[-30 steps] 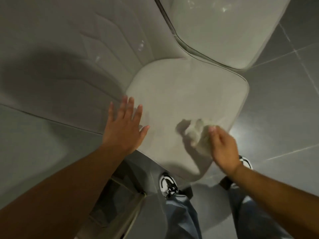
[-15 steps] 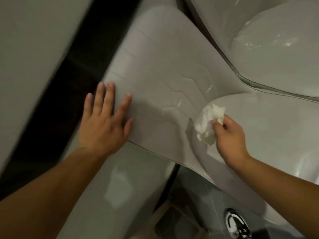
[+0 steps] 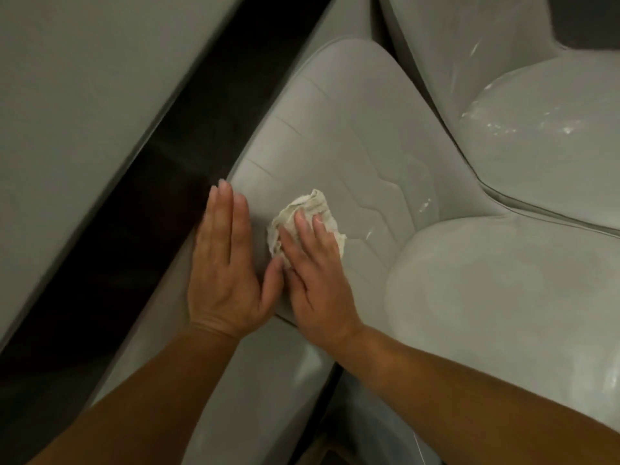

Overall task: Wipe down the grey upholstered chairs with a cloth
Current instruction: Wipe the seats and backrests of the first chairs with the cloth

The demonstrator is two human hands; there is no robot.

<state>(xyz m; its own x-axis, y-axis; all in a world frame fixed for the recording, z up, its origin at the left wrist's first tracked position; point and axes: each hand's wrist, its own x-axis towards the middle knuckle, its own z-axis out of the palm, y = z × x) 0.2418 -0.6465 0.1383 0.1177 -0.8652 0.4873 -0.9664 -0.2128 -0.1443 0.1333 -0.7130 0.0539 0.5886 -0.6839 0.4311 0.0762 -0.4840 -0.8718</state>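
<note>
Head view: two grey chairs, near chair [image 3: 352, 135] and second chair [image 3: 536, 129] beside it. One cloth [image 3: 303, 213] on near backrest. Right hand [image 3: 315, 280] presses cloth, fingers straight. Left hand [image 3: 224, 273] flat, fingers together, on backrest edge.

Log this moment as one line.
phase: wiping chair back | right hand: presses cloth flat on chair back | left hand: flat on the back's edge, steadying
</note>
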